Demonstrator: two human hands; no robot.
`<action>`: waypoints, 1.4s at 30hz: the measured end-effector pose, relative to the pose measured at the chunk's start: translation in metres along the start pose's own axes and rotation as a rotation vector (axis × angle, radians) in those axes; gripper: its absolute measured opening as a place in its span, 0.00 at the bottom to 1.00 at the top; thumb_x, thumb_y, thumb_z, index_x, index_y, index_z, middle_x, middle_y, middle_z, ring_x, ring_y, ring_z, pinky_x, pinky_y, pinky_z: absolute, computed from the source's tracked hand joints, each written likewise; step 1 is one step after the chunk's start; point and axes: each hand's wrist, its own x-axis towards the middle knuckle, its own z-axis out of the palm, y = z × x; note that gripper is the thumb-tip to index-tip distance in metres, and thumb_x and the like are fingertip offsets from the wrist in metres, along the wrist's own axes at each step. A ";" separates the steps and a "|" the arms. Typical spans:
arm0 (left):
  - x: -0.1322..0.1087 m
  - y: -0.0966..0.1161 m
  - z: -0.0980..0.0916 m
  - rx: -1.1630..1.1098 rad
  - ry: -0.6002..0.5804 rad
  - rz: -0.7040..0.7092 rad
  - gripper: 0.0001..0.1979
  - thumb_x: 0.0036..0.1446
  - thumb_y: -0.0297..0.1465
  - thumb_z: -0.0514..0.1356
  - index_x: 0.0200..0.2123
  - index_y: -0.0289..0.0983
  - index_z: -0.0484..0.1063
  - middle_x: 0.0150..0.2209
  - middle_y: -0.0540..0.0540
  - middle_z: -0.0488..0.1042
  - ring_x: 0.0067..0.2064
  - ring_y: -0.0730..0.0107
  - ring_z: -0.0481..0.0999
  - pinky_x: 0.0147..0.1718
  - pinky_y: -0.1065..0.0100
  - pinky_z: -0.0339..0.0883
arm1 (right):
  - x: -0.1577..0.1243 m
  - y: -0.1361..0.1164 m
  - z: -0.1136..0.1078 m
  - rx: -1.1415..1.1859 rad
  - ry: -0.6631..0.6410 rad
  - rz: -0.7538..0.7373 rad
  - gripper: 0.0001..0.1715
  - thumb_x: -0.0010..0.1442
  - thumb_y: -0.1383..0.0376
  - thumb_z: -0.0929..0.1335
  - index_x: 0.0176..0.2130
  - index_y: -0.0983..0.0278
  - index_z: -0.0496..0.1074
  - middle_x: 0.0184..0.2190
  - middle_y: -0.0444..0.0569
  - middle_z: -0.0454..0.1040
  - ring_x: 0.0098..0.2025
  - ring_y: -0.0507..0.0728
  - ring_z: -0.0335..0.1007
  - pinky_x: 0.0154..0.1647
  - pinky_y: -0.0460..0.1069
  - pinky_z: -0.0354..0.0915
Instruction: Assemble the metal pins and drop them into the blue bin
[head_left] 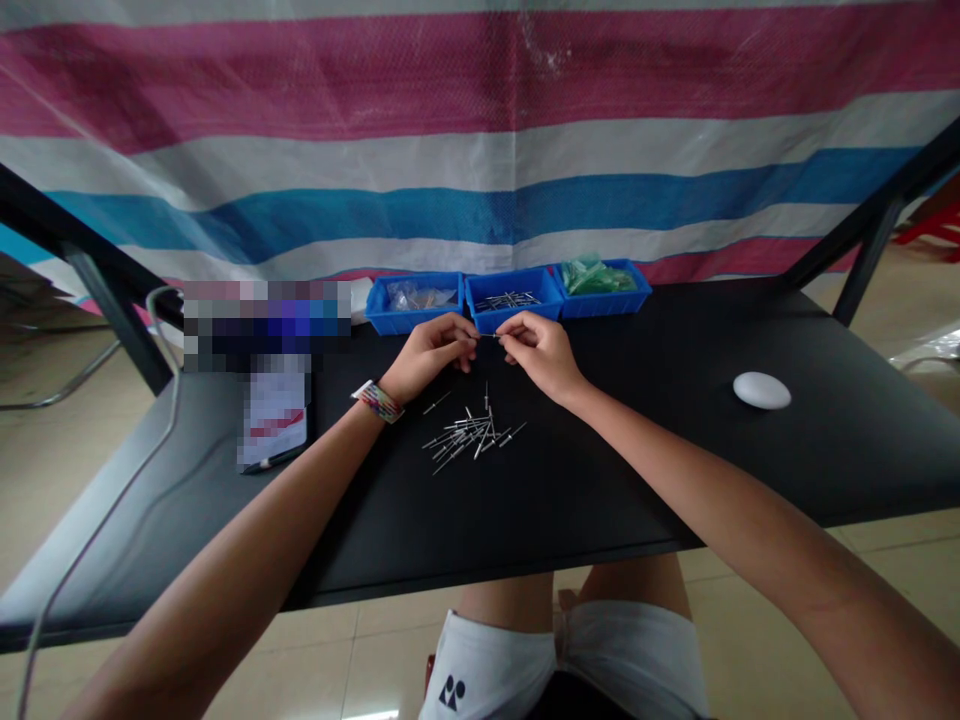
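Observation:
A thin silver blind rivet (487, 335) spans the gap between my two hands. My left hand (437, 350) is closed, pinching its left end with the fingertips. At the other end my right hand (546, 352) grips it between thumb and fingers. Just behind them stands a blue bin (489, 321) with more rivets inside. Several loose rivets (469, 435) lie in a pile on the black table, nearer to me than the hands. One single rivet (437, 402) rests apart from the pile, below my left hand.
Left of the middle bin is a blue bin (394, 322) with clear plastic bags; right of it, a blue bin (606, 304) with green bags. A white rounded object (762, 391) lies at right. Blurred items and a cable (112, 505) are at left. Striped sheeting (480, 160) hangs behind.

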 end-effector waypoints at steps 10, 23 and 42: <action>-0.001 0.001 0.001 0.032 0.022 -0.008 0.16 0.60 0.42 0.70 0.39 0.35 0.75 0.29 0.48 0.77 0.27 0.71 0.77 0.29 0.70 0.72 | -0.001 0.000 0.000 -0.003 -0.009 -0.006 0.05 0.59 0.62 0.72 0.36 0.61 0.76 0.31 0.44 0.78 0.27 0.53 0.75 0.29 0.49 0.70; 0.000 0.000 0.001 0.155 0.033 -0.018 0.20 0.63 0.47 0.66 0.32 0.34 0.79 0.27 0.46 0.76 0.27 0.72 0.75 0.29 0.71 0.70 | -0.003 -0.008 0.001 0.095 -0.022 -0.014 0.09 0.58 0.60 0.73 0.37 0.61 0.73 0.32 0.42 0.74 0.25 0.50 0.71 0.25 0.47 0.68; -0.001 0.002 0.002 0.068 0.020 0.002 0.16 0.59 0.42 0.71 0.37 0.35 0.75 0.28 0.49 0.75 0.27 0.73 0.75 0.29 0.72 0.71 | -0.003 -0.006 0.000 0.021 -0.034 -0.026 0.26 0.62 0.42 0.73 0.34 0.61 0.72 0.31 0.45 0.77 0.25 0.51 0.72 0.25 0.47 0.68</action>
